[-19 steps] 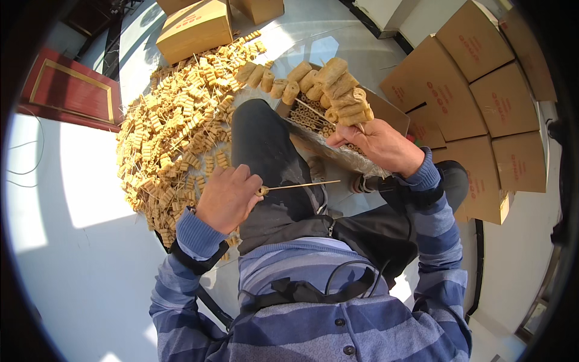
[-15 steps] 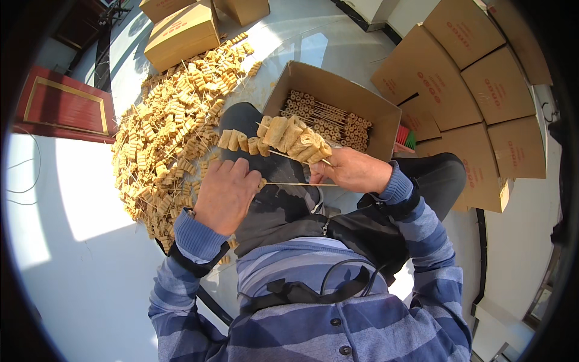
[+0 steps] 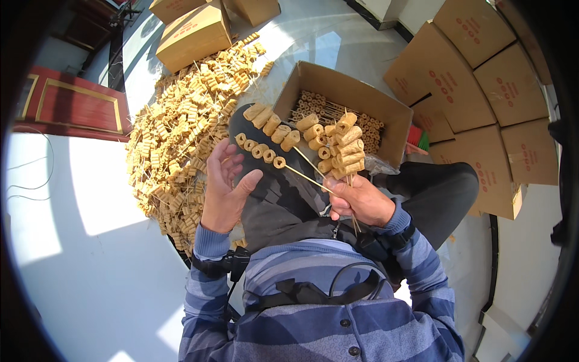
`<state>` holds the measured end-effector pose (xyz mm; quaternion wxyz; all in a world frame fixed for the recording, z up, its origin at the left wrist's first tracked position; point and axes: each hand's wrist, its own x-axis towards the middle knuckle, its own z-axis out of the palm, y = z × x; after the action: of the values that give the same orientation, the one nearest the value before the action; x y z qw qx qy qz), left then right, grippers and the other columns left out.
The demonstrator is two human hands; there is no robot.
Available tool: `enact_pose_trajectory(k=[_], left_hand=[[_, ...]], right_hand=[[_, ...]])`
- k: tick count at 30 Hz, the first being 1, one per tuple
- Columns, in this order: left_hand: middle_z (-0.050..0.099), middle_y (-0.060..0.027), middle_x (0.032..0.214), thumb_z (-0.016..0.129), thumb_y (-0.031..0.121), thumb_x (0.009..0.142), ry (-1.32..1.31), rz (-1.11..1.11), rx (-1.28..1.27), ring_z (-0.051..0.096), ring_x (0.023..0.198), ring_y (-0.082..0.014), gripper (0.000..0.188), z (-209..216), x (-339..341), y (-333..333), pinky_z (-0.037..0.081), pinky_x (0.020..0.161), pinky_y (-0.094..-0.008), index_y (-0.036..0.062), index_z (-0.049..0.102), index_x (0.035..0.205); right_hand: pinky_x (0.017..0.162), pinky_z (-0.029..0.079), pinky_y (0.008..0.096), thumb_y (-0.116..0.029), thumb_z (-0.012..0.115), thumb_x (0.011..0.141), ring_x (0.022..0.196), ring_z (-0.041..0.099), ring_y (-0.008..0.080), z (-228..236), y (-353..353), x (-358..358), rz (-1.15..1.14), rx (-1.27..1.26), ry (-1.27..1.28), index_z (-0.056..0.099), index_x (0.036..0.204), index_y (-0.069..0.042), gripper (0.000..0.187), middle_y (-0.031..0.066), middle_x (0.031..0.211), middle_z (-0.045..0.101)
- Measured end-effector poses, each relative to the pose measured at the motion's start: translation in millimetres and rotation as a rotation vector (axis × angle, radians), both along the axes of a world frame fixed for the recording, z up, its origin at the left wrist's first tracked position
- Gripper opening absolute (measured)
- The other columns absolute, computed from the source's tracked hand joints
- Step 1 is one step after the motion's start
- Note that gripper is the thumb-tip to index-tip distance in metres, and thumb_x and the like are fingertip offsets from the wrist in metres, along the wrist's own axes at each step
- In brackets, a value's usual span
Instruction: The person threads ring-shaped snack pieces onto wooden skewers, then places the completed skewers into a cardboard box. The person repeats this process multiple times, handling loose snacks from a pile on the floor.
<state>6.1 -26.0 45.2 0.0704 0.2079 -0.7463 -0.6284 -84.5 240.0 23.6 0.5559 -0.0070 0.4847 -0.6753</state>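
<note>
Right hand (image 3: 362, 202): fingers curled firmly round thin, smooth sticks of several skewers (image 3: 351, 148), fanned out on my side of the packing carton (image 3: 356, 92). Each bears golden-brown, wrinkled, hollow rolls. Left hand (image 3: 226, 187): left of the carton, loosely spread, thumb apart, grasping nothing visible; nearest skewer just beside it. Skewer heap (image 3: 187, 133) farther left of the carton. Stacked cartons (image 3: 449, 87) to its right: plain brown board, red print, round marks.
</note>
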Motion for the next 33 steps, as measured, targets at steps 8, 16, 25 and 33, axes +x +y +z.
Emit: enact_pose_trajectory(k=[8, 16, 25, 33], left_hand=[[0.058, -0.0098, 0.123, 0.071, 0.030, 0.095, 0.293, -0.026, 0.989, 0.060, 0.113, -0.0257, 0.071, -44, -9, 10, 0.051, 0.098, -0.0412, 0.0039, 0.033, 0.150], [0.057, -0.0037, 0.106, 0.058, 0.044, 0.101, 0.317, 0.172, 0.866, 0.055, 0.095, -0.0153, 0.054, -31, -16, 28, 0.050, 0.087, -0.0327, 0.0026, 0.048, 0.133], [0.051, -0.0104, 0.125, 0.050, 0.042, 0.105, 0.454, 0.080, 0.761, 0.053, 0.106, -0.0228, 0.058, -16, -22, 25, 0.048, 0.092, -0.0381, 0.0049, 0.033, 0.147], [0.049, -0.0176, 0.139, 0.054, 0.039, 0.103, 0.400, 0.092, 0.873, 0.056, 0.121, -0.0333, 0.058, -27, -28, 30, 0.047, 0.104, -0.0487, 0.0099, 0.035, 0.150]], right_hand=[[0.066, 0.052, 0.0295, -0.029, 0.048, 0.107, 0.052, 0.038, 0.0069, 1, 2, 12, 0.028, -0.035, 0.030, 0.049, 0.093, -0.009, 0.025, -0.0050, 0.062, 0.039], [0.077, 0.057, 0.0321, -0.023, 0.045, 0.107, 0.055, 0.049, 0.0085, 0, 3, 17, 0.107, -0.047, 0.061, 0.052, 0.102, -0.003, 0.022, -0.0013, 0.062, 0.049], [0.077, 0.057, 0.0346, -0.026, 0.044, 0.109, 0.055, 0.052, 0.0105, 2, 3, 16, 0.137, -0.044, 0.063, 0.055, 0.100, -0.001, 0.029, 0.0003, 0.061, 0.052], [0.077, 0.058, 0.0308, -0.024, 0.042, 0.108, 0.055, 0.051, 0.0095, -3, 3, 19, 0.166, -0.063, 0.098, 0.053, 0.113, 0.003, 0.030, 0.0002, 0.063, 0.052]])
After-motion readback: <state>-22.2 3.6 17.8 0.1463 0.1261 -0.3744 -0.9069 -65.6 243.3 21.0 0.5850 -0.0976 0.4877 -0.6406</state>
